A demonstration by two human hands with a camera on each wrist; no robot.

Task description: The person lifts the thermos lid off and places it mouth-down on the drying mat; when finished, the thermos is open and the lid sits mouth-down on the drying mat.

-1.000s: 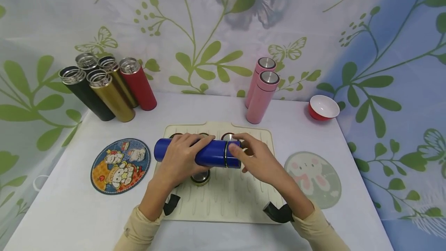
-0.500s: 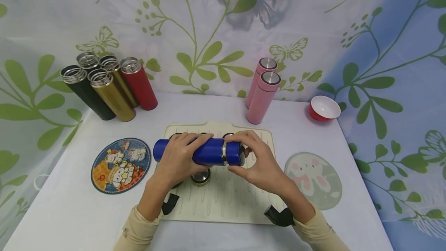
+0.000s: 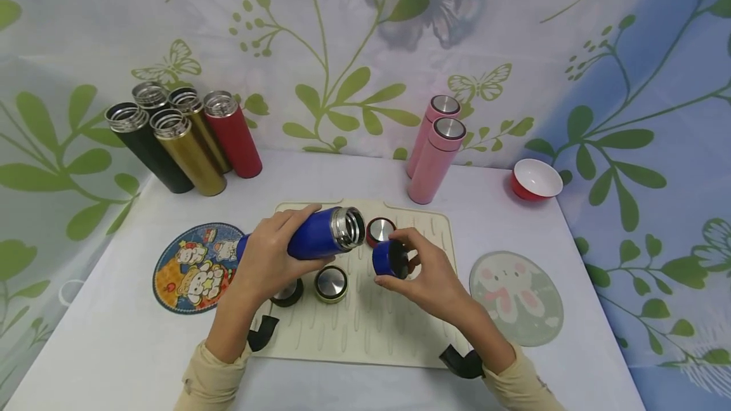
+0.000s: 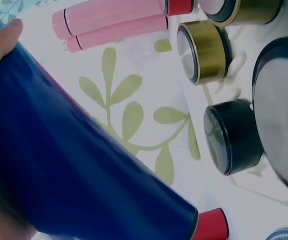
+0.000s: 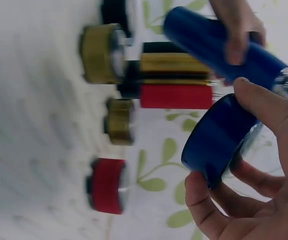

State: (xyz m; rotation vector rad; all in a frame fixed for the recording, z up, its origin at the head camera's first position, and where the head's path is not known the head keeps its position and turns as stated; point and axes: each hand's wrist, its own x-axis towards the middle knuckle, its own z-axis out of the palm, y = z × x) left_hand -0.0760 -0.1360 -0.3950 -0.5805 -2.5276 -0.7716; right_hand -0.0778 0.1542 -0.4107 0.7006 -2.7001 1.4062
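Note:
My left hand point(image 3: 268, 255) grips a blue thermos flask point(image 3: 316, 233), tilted with its bare steel mouth facing right. Fingers and thumb of my right hand point(image 3: 428, 274) pinch the flask's blue lid point(image 3: 388, 259), a short way from that mouth. Both are held over a cream ridged mat point(image 3: 365, 335). On the mat lie several steel-topped lids, among them a red lid point(image 3: 381, 232), a gold lid point(image 3: 331, 283) and a black lid point(image 3: 288, 293). The left wrist view has the blue flask point(image 4: 83, 150) large in front, while the right wrist view shows the blue lid point(image 5: 219, 137) between fingertips and thumb.
At the back left stand several lidless flasks, including a red flask point(image 3: 234, 138) and a gold flask point(image 3: 191, 157). Two capped pink flasks point(image 3: 432, 167) stand behind the mat. A red bowl point(image 3: 535, 181) is at back right. Round placemats point(image 3: 197, 268) flank the mat.
The right hand has turned the blue lid, then drawn it off to the right. The left hand has shifted left and angled the flask, whose open steel mouth now shows.

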